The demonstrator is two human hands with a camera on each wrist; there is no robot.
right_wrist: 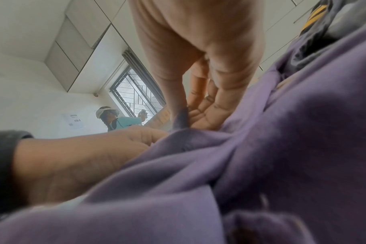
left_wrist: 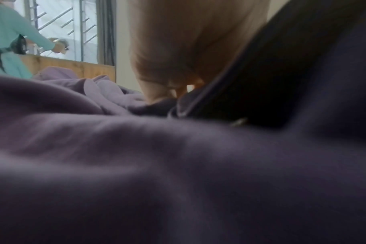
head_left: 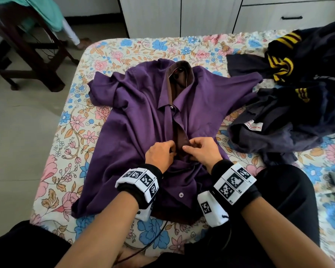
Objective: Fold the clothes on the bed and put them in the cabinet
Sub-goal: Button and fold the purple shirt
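The purple button-front shirt with a brown lining point(head_left: 143, 117) lies face up on the bed with the floral sheet point(head_left: 70, 124), collar away from the person, its front only partly closed; the left hand point(head_left: 160, 153) and the right hand point(head_left: 200, 149) meet at the placket near the shirt's middle, each grip pinched on a fabric edge, thumb against curled fingers, apparently doing up a button; the right wrist view shows the right thumb and fingers point(right_wrist: 209, 113) clamped on a small fold of purple cloth, while the left wrist view is too blurred to show more than fingertips point(left_wrist: 157, 92) pressed into the cloth.

The risks, as I judge them: the button may slip the hole, since the fabric is soft and bunched under both hands; the two front edges may be matched to the wrong button, since a white button point(head_left: 181, 194) lower down sits open and the hem lies crooked; the rumpled left sleeve point(head_left: 106, 88) could fold in creased if it is not smoothed first; the heap of dark clothes with yellow stripes point(head_left: 290, 97) lies just beside the shirt's right sleeve and could get dragged in.

The shirt lies directly under and between the hands, touching both; the white cabinet with a black handle point(head_left: 259, 18) stands beyond the far edge of the bed, well apart from the hands.
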